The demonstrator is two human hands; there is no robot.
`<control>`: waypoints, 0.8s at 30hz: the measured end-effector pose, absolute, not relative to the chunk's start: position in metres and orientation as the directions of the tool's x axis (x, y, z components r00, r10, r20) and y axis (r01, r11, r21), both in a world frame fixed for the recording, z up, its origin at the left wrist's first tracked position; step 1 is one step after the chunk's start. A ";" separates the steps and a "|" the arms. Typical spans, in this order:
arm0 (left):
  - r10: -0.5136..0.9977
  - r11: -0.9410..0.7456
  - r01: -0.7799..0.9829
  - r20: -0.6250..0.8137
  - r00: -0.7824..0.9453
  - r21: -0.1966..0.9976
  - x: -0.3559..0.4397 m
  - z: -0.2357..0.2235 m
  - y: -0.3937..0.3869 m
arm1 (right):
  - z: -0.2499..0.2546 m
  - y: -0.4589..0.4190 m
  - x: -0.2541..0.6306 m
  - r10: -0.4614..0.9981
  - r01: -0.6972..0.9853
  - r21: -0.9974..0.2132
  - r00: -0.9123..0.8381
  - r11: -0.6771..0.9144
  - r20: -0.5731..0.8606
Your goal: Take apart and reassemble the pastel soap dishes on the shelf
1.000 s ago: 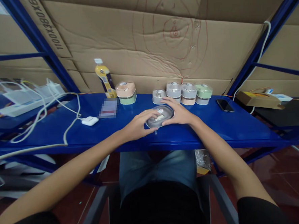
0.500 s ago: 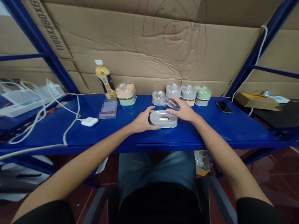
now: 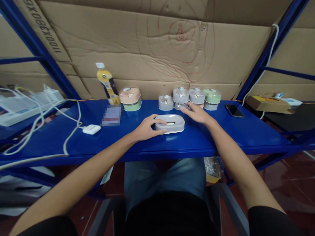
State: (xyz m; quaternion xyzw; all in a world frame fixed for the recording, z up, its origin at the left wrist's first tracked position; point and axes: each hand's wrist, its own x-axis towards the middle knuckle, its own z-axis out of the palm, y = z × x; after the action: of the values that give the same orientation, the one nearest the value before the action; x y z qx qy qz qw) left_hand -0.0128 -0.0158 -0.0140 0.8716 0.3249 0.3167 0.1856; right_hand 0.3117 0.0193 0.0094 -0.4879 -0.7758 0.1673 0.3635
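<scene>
Grey oval box: the grey oval box [image 3: 170, 128] sits flat on the blue worktop [image 3: 137, 144], about midway along its length, between front and back edges; a pale bar-shaped detail [image 3: 171, 123] shows in the middle of its top.
Left hand: the left hand [image 3: 146, 128] is clamped on the box's left end, thumb along the front wall, a finger reaching over the top.
Right hand: the right hand [image 3: 198, 113] pinches a transparent lid [image 3: 181, 105] between thumb and fingers, beyond the oval box towards the back edge; whether the lid touches the worktop cannot be told.
Back edge, middle to right: a small grey box [image 3: 166, 103], a grey stack [image 3: 181, 93] partly behind the lid, a grey-over-peach stack [image 3: 197, 95] partly behind the right hand, and a green-over-grey stack [image 3: 212, 98].
Back edge, left: a yellow bottle [image 3: 107, 85] stands beside a peach-over-green stack [image 3: 131, 99], with a pixelated flat item [image 3: 111, 115] in front.
Left part: a white case [image 3: 91, 129] lies near a looping white cable [image 3: 70, 132].
Back right corner: a dark phone [image 3: 234, 110] lies flat, well apart from the oval box.
Behind: a cardboard wall [image 3: 102, 39] rises along the back edge.
</scene>
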 end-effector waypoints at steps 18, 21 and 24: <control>0.772 -0.634 0.466 0.540 0.336 0.617 -0.027 -0.015 0.002 | 0.015 0.016 0.311 0.919 0.692 -0.619 -0.183 0.372 0.348; 0.782 -0.604 0.540 0.568 0.257 0.586 -0.037 -0.017 0.009 | 0.014 0.019 0.313 0.915 0.690 -0.615 -0.190 0.382 0.355; 0.782 -0.588 0.588 0.577 0.238 0.555 -0.048 -0.018 0.011 | 0.013 0.021 0.315 0.925 0.708 -0.606 -0.192 0.363 0.329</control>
State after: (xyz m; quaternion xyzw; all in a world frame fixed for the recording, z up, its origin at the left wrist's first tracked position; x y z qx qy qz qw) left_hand -0.0484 0.0107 -0.0177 0.7788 0.4398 0.4332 0.1116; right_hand 0.3152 0.0214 0.0131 -0.5408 -0.7549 0.1620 0.3339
